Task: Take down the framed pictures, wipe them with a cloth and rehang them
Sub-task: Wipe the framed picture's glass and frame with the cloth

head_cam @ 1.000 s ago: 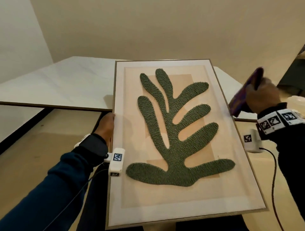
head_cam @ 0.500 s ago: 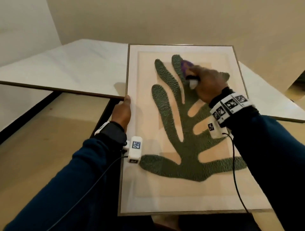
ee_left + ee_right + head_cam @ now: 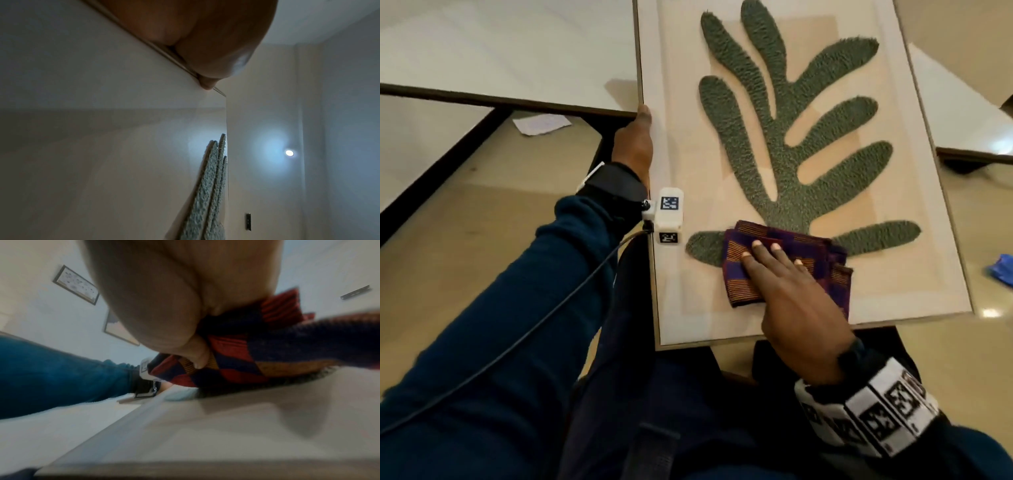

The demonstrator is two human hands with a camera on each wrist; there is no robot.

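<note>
A large framed picture (image 3: 681, 137) with a green textured leaf shape (image 3: 784, 144) lies tilted over my lap, its top resting on the table. My left hand (image 3: 635, 144) grips its left edge, thumb along the frame (image 3: 205, 48). My right hand (image 3: 784, 270) presses flat fingers on a folded purple and orange striped cloth (image 3: 743, 284) at the base of the leaf. The right wrist view shows the cloth (image 3: 236, 353) bunched under my palm on the picture (image 3: 226, 426).
A white tabletop (image 3: 500, 51) lies at the left and another (image 3: 955, 113) at the right. On the tan floor are a paper scrap (image 3: 541, 123) and a blue object (image 3: 1003, 270). Two framed pictures (image 3: 76, 284) (image 3: 119, 331) hang on the wall.
My right hand brought the cloth from beside the picture onto the top of the leaf, then down to its base. The left hand kept its grip on the frame's edge.
</note>
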